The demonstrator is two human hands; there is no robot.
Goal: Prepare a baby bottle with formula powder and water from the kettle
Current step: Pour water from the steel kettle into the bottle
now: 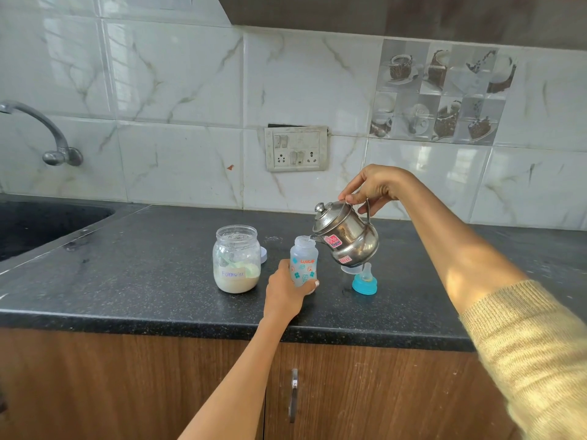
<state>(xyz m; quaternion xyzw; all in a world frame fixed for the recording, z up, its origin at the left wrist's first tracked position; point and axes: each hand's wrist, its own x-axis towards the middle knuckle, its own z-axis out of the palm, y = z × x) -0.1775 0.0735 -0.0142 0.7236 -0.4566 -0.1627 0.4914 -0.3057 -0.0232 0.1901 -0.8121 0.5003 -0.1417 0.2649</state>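
Observation:
A translucent baby bottle (304, 260) with orange lettering stands upright on the black counter (158, 265). My left hand (286, 292) grips its lower part. My right hand (371, 187) holds the handle of a small steel kettle (347, 238), tilted left with its spout at the bottle's open mouth. An open glass jar (236, 258) labelled "Formula", part full of pale powder with a green scoop inside, stands left of the bottle. The blue teat cap (364, 281) sits on the counter under the kettle, with a clear cover (351, 268) behind it.
A white jar lid (263, 254) peeks out behind the jar. A dark sink (38, 227) and a steel tap (47, 134) lie at the far left. A switch and socket plate (297, 148) is on the tiled wall. Wooden cupboard doors (349, 392) are below the counter.

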